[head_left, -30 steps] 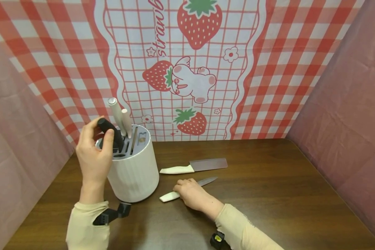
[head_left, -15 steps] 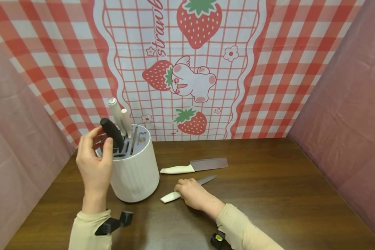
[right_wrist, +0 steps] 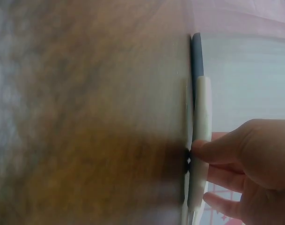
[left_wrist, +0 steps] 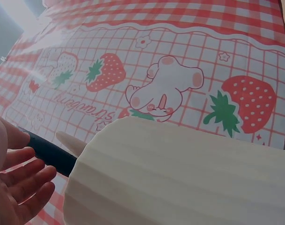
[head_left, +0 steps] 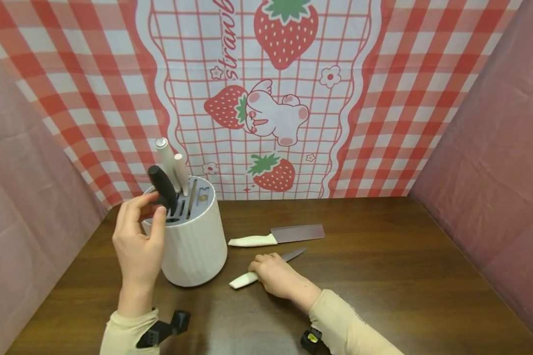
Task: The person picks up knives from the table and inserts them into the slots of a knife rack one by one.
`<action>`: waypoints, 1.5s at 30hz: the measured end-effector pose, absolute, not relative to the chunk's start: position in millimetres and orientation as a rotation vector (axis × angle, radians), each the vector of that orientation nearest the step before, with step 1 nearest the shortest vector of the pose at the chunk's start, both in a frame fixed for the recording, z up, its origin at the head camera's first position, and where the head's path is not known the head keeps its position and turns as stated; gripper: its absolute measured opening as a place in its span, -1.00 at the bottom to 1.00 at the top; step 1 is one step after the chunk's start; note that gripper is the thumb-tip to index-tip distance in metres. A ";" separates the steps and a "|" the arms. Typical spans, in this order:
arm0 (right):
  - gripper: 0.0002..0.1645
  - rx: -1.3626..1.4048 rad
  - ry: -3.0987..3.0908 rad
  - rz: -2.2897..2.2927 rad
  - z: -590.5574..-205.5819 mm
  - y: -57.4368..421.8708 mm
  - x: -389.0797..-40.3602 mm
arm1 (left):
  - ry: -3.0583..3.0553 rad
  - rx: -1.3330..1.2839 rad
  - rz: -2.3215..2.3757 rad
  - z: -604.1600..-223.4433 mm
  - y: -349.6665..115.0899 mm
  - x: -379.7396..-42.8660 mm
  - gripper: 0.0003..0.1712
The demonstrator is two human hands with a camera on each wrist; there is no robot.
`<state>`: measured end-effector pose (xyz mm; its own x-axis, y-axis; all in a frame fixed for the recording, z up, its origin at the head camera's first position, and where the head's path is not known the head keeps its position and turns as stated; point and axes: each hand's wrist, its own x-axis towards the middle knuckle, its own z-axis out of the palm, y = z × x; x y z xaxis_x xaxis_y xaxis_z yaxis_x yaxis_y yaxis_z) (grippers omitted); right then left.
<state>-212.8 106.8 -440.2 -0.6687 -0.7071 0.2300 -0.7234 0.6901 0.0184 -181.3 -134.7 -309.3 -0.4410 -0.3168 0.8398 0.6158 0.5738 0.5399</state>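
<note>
At the left of the head view stands a white ribbed knife block [head_left: 194,254] with a grey slotted top. A black-handled utensil [head_left: 163,186] leans in its slots. My left hand [head_left: 137,244] hovers beside that handle with fingers loosely curved, thumb apart and nothing held. In the left wrist view its fingers [left_wrist: 32,176] spread close to the black handle [left_wrist: 53,152]. On the table, my right hand [head_left: 273,275] pinches a small white-handled knife [head_left: 243,280] where handle meets blade, the blade pointing right. The right wrist view shows the thumb against the white handle [right_wrist: 203,108].
Behind the small knife lies a cleaver [head_left: 298,233] with a white handle. Two light handles [head_left: 181,173] stand up at the back of the block. A strawberry-print cloth [head_left: 266,98] hangs behind the brown table [head_left: 404,276], with pink cloth [head_left: 484,123] at the sides.
My left hand has come off the black handle and moved slightly down and toward me. The right hand keeps its hold on the small knife, nearly still.
</note>
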 end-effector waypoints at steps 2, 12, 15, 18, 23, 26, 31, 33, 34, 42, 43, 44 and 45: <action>-0.83 1.164 -2.671 0.104 -439.6 107.6 -212.6 | -1.731 -0.253 -1.062 -309.9 -134.5 -179.7 -0.74; -0.75 1.195 -2.640 0.118 -433.1 109.5 -210.8 | -1.748 -0.330 -1.038 -309.5 -130.9 -174.0 -0.78; -0.73 1.189 -2.630 0.134 -430.8 110.2 -209.7 | -1.774 -0.365 -1.023 -311.7 -133.1 -173.8 -0.81; -0.71 1.176 -2.625 0.165 -428.6 111.7 -208.9 | -1.803 -0.411 -1.010 -311.7 -132.6 -172.7 -0.84; -0.69 1.137 -2.583 0.260 -422.5 114.3 -208.1 | -1.878 -0.477 -0.976 -312.3 -130.7 -172.3 -0.85; -0.69 1.109 -2.557 0.312 -417.7 116.2 -207.5 | -1.927 -0.512 -0.975 -312.9 -129.3 -172.0 -0.84; -0.67 1.081 -2.557 0.374 -409.9 118.8 -204.1 | -1.958 -0.567 -0.968 -313.0 -126.2 -171.1 -0.83; -0.67 1.071 -2.557 0.412 -407.2 119.5 -202.0 | -1.961 -0.584 -0.962 -312.7 -124.9 -170.4 -0.82; -0.66 1.063 -2.556 0.437 -405.7 119.9 -200.8 | -1.968 -0.590 -0.963 -312.5 -124.4 -169.8 -0.82; -0.67 1.012 -2.496 0.556 -398.2 122.4 -195.6 | -2.008 -0.661 -0.961 -316.7 -119.1 -170.7 -0.77; -0.67 1.011 -2.493 0.555 -397.3 122.4 -195.2 | -2.019 -0.676 -0.959 -317.6 -117.7 -171.1 -0.77; -0.67 1.012 -2.492 0.557 -396.3 122.4 -194.7 | -2.029 -0.692 -0.960 -318.6 -116.3 -171.5 -0.77; -0.67 1.012 -2.491 0.556 -395.5 122.5 -194.1 | -2.042 -0.705 -0.954 -319.6 -114.7 -171.8 -0.77</action>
<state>-194.1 122.5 -395.5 -0.6614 -0.5647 0.4935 -0.7210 0.6599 -0.2112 -171.8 -114.7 -319.6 -0.5587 0.1577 0.8143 0.7255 0.5686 0.3877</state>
